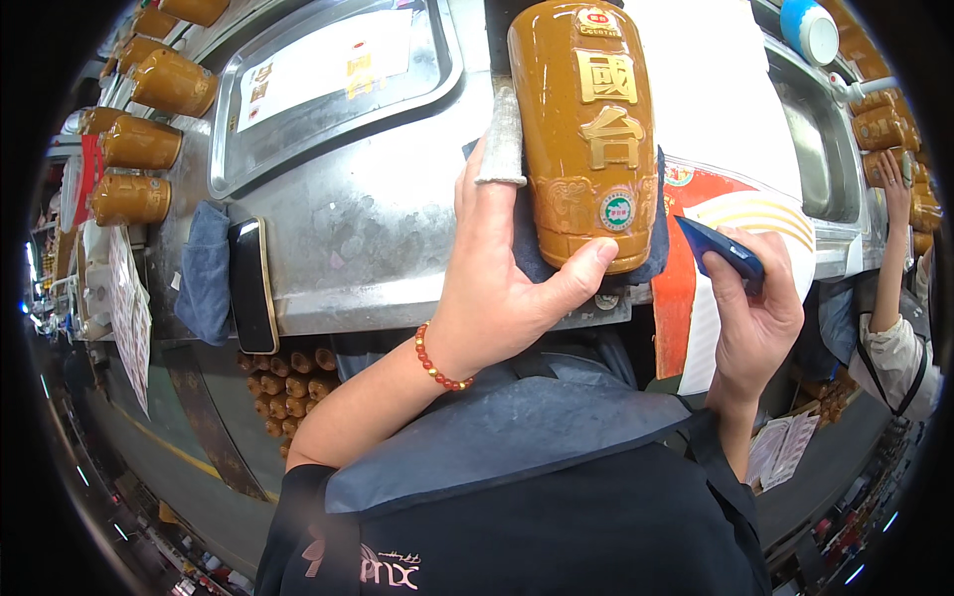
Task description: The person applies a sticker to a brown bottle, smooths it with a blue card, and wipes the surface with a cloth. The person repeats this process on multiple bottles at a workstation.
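A glossy brown bottle (pixel 556 129) with raised gold characters and a round green-and-white sticker lies on a dark blue cloth (pixel 644 260) at the table's front. My left hand (pixel 507 268) is wrapped along the bottle's left side, its thumb across the lower end. One finger of that hand wears a whitish fabric sleeve (pixel 505 139). To the right of the bottle, my right hand (pixel 755 318) pinches a flat blue scraper (pixel 717 248), its pointed edge turned toward the bottle but apart from it. The far end of the bottle runs out of view.
On the left are a metal tray (pixel 221 149) with a printed sheet, a folded blue cloth (pixel 204 273) and a phone (pixel 254 288). A red-and-white printed sheet (pixel 676 298) overhangs the front edge. Brown bottles (pixel 139 144) line the far left. At right, a co-worker's arm (pixel 894 219) reaches toward bottles.
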`<state>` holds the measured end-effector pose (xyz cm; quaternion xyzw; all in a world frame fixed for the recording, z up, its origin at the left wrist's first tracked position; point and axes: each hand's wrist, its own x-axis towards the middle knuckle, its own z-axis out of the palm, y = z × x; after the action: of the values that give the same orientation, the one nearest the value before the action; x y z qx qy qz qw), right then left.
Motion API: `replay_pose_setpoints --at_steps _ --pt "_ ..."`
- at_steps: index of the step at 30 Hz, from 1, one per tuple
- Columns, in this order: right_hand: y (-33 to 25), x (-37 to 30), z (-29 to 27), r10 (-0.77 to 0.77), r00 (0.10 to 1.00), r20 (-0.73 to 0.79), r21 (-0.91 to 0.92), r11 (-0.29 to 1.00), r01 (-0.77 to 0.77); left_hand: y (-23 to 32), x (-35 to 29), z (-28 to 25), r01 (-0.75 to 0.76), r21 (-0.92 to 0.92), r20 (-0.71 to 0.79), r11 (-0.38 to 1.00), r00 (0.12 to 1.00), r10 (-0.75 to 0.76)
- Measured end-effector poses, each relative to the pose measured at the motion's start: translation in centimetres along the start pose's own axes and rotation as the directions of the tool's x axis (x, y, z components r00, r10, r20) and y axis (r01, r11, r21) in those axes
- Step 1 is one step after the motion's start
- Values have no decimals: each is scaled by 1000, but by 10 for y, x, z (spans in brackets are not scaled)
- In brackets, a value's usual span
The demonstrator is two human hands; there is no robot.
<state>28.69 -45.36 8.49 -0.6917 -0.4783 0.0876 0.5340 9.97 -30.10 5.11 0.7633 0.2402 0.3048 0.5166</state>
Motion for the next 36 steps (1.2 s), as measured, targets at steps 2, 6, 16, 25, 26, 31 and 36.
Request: replay_pose_setpoints --at_steps 2,6,16,25,26,31,36 --pt "-2 -1 1 -4 1000 -15 -7 1000 4 -3 0 -1 -14 14 3 1000 1000 14" --pt "-9 1 1 -63 998 -31 -73 996 60 -8 -3 -3 -97 97 -12 991 995 98" --pt "-52 22 15 -379 850 366 -404 758 512 6 4 -1 -135 186 -123 973 980 159" --pt "-67 22 18 -377 797 472 -421 698 579 16 5 -3 -101 253 -140 962 980 140" --pt "-69 20 18 -379 774 508 -393 697 600 16 5 -2 -106 247 -146 963 979 145" --pt "-70 24 18 -360 814 456 -488 664 567 16 2 -3 -100 225 -134 969 982 132" --pt "-75 27 15 -358 824 439 -472 688 551 15 3 -3 -96 204 -130 974 984 125"
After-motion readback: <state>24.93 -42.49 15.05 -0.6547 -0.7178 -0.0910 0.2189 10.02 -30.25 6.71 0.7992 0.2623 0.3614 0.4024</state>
